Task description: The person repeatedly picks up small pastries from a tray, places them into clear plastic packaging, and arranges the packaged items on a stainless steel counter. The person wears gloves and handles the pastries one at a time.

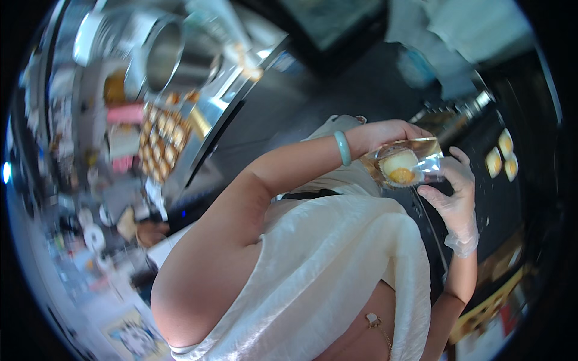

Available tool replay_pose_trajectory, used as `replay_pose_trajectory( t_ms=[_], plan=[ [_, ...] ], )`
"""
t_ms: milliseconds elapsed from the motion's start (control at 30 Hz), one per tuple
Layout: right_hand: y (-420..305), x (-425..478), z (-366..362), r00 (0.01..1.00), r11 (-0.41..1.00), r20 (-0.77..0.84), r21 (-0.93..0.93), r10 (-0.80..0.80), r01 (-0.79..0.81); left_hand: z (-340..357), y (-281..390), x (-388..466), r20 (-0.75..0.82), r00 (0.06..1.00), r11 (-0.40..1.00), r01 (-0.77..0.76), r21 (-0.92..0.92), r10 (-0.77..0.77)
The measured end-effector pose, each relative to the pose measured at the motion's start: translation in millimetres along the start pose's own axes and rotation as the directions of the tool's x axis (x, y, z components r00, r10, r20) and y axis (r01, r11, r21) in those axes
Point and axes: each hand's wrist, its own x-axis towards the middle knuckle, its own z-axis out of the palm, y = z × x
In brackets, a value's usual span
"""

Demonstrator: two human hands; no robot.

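A clear plastic bag [428,159] holds a round pale cake [400,159] with an orange-yellow piece in a fluted paper cup. My left hand [392,134], bare and with a pale green bangle at the wrist, grips the bag along its far side; some of its fingers are hidden. On my right hand [456,180] is a thin transparent glove. Its index finger touches the bag's right end, while the thumb stands apart just below. Whether that hand pinches the film cannot be made out. Three small pale pieces with yellow centres [502,155] lie together on the dark surface [494,203] beyond it.
At the left, a steel counter edge [221,124] carries a large steel pot [165,56] and a golden, bumpy mass [165,142], all blurred. Dark floor [280,99] lies between this counter and my body. Pale sheeting [474,31] hangs at the upper right.
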Motion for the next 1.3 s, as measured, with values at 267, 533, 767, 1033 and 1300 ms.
replay_pose_trajectory(
  t_ms=[267,533,767,1033,1300],
  plan=[
    [-45.4,68.2,93.1,0.886,0.959,0.367,0.109,-0.284,0.262,-59.0,-28.6,-129.7,0.153,0.949,0.946,-0.238,-0.222,0.275],
    [-132.6,134.9,263.1,0.874,0.856,0.47,0.394,0.125,-0.335,-151.9,-44.2,-319.3,-0.297,0.837,0.861,-0.502,-0.083,0.459],
    [-226.3,195.3,440.3,0.958,0.951,0.271,0.308,-0.099,0.011,-257.4,-110.5,-497.1,-0.417,0.566,0.446,-0.822,-0.354,0.712],
    [-306.8,304.6,574.7,0.693,0.629,0.082,-0.357,-0.716,0.691,-284.6,-172.3,-570.3,-0.582,0.335,0.196,-0.937,-0.289,0.741],
    [-263.3,359.4,662.0,0.872,0.839,0.086,-0.243,-0.481,0.487,-284.2,-209.8,-642.7,-0.701,0.042,0.045,-0.999,-0.015,0.711]
  ],
)
